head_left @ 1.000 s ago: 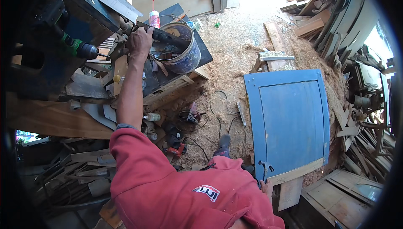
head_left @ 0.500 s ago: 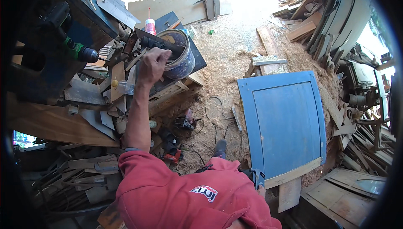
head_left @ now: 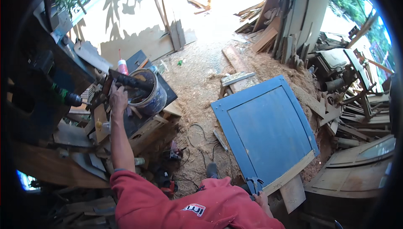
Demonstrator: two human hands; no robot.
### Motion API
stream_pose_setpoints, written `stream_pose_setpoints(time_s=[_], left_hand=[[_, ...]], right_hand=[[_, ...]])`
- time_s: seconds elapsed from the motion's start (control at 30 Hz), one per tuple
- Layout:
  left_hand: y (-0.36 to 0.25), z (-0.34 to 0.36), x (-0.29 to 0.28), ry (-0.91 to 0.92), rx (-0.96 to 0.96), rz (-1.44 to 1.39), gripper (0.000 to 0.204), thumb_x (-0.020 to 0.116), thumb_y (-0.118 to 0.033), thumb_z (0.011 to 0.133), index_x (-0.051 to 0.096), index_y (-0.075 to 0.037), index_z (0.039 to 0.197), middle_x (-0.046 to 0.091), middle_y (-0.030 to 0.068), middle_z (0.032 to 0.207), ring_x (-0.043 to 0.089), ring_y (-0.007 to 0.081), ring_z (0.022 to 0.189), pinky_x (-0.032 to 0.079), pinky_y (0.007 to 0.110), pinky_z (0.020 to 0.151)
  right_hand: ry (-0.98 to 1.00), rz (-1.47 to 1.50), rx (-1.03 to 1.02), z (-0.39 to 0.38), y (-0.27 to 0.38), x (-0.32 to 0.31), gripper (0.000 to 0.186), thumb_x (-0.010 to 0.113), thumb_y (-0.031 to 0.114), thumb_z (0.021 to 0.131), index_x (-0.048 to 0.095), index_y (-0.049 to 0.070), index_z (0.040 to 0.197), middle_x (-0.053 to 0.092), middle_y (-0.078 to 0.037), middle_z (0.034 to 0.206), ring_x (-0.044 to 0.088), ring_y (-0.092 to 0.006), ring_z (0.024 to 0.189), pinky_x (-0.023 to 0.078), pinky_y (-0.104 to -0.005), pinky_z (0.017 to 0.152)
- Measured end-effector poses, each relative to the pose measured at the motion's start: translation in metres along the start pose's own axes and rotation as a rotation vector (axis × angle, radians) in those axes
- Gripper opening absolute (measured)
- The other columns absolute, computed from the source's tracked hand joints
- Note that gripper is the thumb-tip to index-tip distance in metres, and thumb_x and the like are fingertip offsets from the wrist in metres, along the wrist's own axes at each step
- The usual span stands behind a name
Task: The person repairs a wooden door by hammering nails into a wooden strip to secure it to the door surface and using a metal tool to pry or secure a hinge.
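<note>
One left hand (head_left: 119, 97) is at the left side of one paint-smeared bucket (head_left: 158, 97), fingers curled beside one long dark object (head_left: 131, 80); I cannot tell whether they grip it. The right hand (head_left: 261, 199) has its fingers around one claw hammer (head_left: 254, 181), its head at the near-left corner of one blue panelled door (head_left: 264, 128). One sealant cartridge (head_left: 122, 68) stands beyond the bucket.

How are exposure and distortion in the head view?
Head view, top: ground burnt out to white, jagged shadows on the pale board; head view, left: drill partly lost in deep shade; head view, right: blue panel bows along its right edge, probably fisheye; head view, rim: blackened; head view, middle: bucket readable.
</note>
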State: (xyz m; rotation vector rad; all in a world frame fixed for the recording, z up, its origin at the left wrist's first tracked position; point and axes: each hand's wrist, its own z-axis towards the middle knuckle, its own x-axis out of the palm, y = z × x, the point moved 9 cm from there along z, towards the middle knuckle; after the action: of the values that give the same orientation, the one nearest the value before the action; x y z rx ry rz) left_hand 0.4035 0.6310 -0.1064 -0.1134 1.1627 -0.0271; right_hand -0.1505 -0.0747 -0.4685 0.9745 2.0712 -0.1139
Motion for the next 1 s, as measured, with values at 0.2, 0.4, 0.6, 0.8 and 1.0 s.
stream_pose_setpoints(time_s=[0.2, 0.4, 0.6, 0.8, 1.0], left_hand=[[-0.017, -0.004, 0.008, 0.104, -0.019, 0.022, 0.038, 0.066, -0.014, 0.086, 0.069, -0.011, 0.123, 0.045, 0.0217, 0.141, 0.057, 0.0417, 0.12, 0.049, 0.047, 0.1], [0.021, 0.02, 0.045, 0.303, -0.203, 0.052, 0.038, 0.072, -0.018, 0.078, 0.074, -0.008, 0.115, 0.042, 0.0238, 0.151, 0.049, 0.0397, 0.132, 0.041, 0.043, 0.113], [0.012, 0.026, 0.031, -0.008, -0.002, -0.185, 0.032, 0.076, -0.014, 0.078, 0.074, 0.001, 0.106, 0.066, 0.0224, 0.118, 0.063, 0.0377, 0.111, 0.049, 0.045, 0.095], [0.026, 0.027, -0.008, -0.192, -0.251, -0.298, 0.024, 0.067, -0.02, 0.095, 0.067, 0.004, 0.1, 0.072, 0.0179, 0.09, 0.071, 0.0312, 0.084, 0.052, 0.041, 0.074], [-0.066, -0.033, -0.119, -0.712, -0.033, -0.698, 0.034, 0.05, -0.028, 0.107, 0.061, 0.002, 0.096, 0.066, 0.0119, 0.087, 0.066, 0.023, 0.08, 0.054, 0.035, 0.073]], right_hand=[[0.024, -0.016, -0.026, -0.005, -0.001, 0.003, 0.058, 0.069, 0.05, 0.082, 0.069, -0.002, 0.108, 0.068, -0.028, 0.11, 0.065, -0.0428, 0.107, 0.052, -0.0492, 0.094], [0.048, 0.022, 0.044, -0.002, -0.02, 0.034, 0.059, 0.068, 0.051, 0.083, 0.068, -0.001, 0.111, 0.068, -0.026, 0.115, 0.064, -0.0412, 0.111, 0.052, -0.0486, 0.095], [0.09, 0.074, 0.116, -0.012, -0.035, 0.041, 0.06, 0.065, 0.051, 0.084, 0.067, 0.001, 0.118, 0.067, -0.023, 0.123, 0.063, -0.0397, 0.117, 0.05, -0.0471, 0.099], [0.096, 0.11, 0.18, -0.021, -0.049, 0.03, 0.06, 0.067, 0.049, 0.084, 0.067, 0.003, 0.122, 0.066, -0.022, 0.126, 0.062, -0.0387, 0.118, 0.05, -0.0466, 0.101], [0.13, 0.134, 0.199, -0.041, -0.059, 0.041, 0.057, 0.068, 0.047, 0.084, 0.067, 0.002, 0.12, 0.066, -0.021, 0.125, 0.062, -0.0394, 0.117, 0.049, -0.0467, 0.1]])
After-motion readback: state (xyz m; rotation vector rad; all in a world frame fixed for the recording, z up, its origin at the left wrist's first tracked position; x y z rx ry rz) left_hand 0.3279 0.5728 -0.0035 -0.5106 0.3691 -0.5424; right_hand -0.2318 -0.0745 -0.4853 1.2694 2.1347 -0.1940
